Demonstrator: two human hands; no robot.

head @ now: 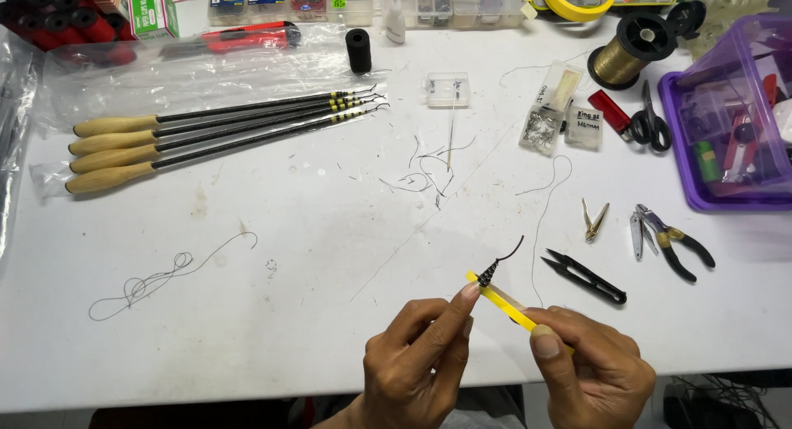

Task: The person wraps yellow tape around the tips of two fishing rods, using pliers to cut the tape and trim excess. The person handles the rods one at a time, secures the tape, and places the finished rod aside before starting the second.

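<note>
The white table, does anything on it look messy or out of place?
Yes. Short cut wire scraps lie scattered mid-table, and a tangled loose thread sprawls at the left. The rods lie neatly side by side.

At the far left of the surface (247,330) we see a green, white and red carton (155,12) beside a long clear plastic bag (165,70) with a red and black tool inside. Toward the right we note a small clear lidded box (447,90), a clear sachet (551,109) with a white label holding small metal parts, and a small clear labelled packet (584,127) just beside it.
</note>
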